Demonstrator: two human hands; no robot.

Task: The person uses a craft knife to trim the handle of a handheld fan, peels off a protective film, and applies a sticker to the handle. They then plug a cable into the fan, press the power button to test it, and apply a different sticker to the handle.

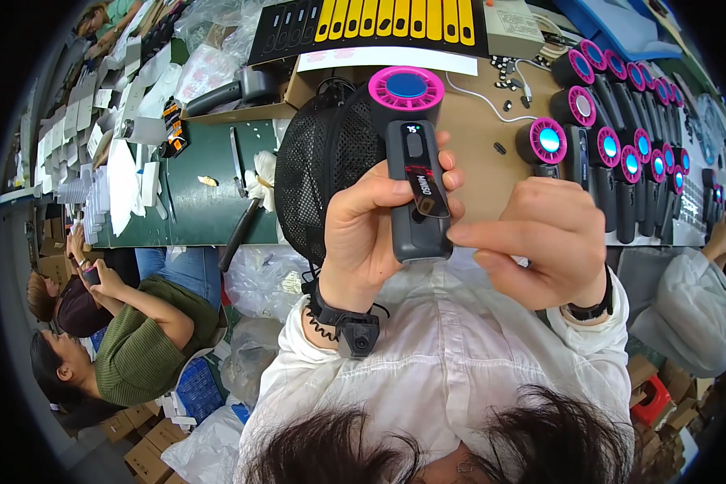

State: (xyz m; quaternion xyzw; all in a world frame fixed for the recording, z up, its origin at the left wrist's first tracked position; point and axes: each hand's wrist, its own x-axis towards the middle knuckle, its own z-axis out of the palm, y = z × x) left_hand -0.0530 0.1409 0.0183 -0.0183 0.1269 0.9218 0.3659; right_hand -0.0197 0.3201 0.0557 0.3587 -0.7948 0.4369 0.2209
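My left hand (pixel 359 218) is wrapped round the dark grey handle of a handheld fan (pixel 406 85), thumb on the front. The fan has a magenta-ringed head with a blue centre, pointing away from me. A small lit display shows near the top of the handle. Across the lower front lies a slanted glossy dark strip (pixel 434 200); whether it is fixed or loose cannot be told. My right hand (pixel 540 242) is beside the handle's lower end, index fingertip at its edge. Its index and thumb are apart with nothing seen between them; the other fingers curl inward.
Rows of similar handheld fans (pixel 631 161) stand at the right. Behind are a black tray with yellow strips (pixel 395 20), small black parts and a white cable (pixel 492 110). A black mesh bag (pixel 302 181) lies left of the fan. Farther left, another person (pixel 149 339) sits beside the green table (pixel 206 214).
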